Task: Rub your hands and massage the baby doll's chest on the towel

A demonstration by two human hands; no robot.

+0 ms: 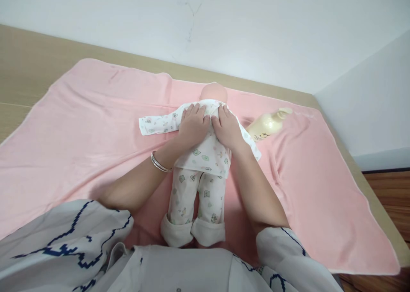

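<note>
Flatly, left fingers [195,114] and right fingers [222,117] lie unclenched on the shirt [208,156] beside an opaque bottle [265,126].

Soft, Even Light With Gentle Shadows

I see everything in bright, diffuse light, its source out of my view. The white wall [256,36] looks pale and cool. Faint shading lies beside my left hand [194,123] and right hand [227,127], while the pink blanket [96,112] darkens to deep rose around the printed trousers [211,198], close to my body. Small highlights glint on the bottle [267,125] and my bangle [156,163]. At far right, the brown boards [392,194] sit dimmer. The wide lens stretches my left sleeve [64,236] toward its corner. My fingers look reasonably crisp, though fine texture is smoothed and the bottle's smallest lettering blurs.
</note>
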